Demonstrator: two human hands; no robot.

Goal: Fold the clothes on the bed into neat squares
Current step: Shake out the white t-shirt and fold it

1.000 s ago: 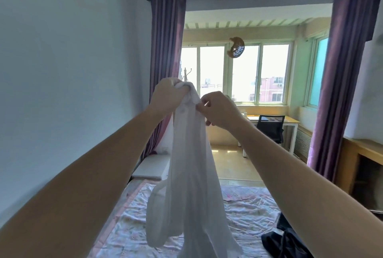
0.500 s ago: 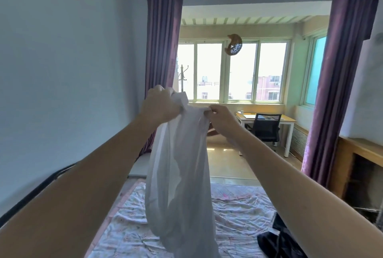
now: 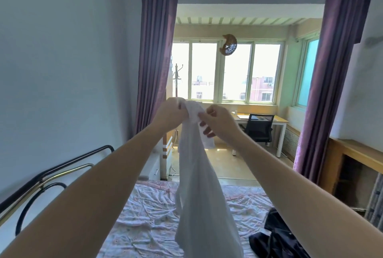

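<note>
A thin white garment (image 3: pixel 199 191) hangs in the air above the bed (image 3: pixel 149 222), bunched at its top and trailing down to the bottom of the view. My left hand (image 3: pixel 171 113) grips the bunched top edge. My right hand (image 3: pixel 217 119) pinches the same top edge just to the right, with its lower fingers spread behind the cloth. A dark garment (image 3: pixel 275 237) lies crumpled on the bed at the lower right, partly behind my right arm.
The bed has a rumpled floral sheet and a black and brass metal headboard (image 3: pixel 51 177) at the left by the wall. Beyond it are purple curtains (image 3: pixel 155 60), a desk with a black chair (image 3: pixel 260 127) and a wooden shelf (image 3: pixel 356 154) at the right.
Both hands have come down from high in the view with the white garment, and the view has tipped down so the headboard now shows. The right hand's fingers have shifted on the top edge.
</note>
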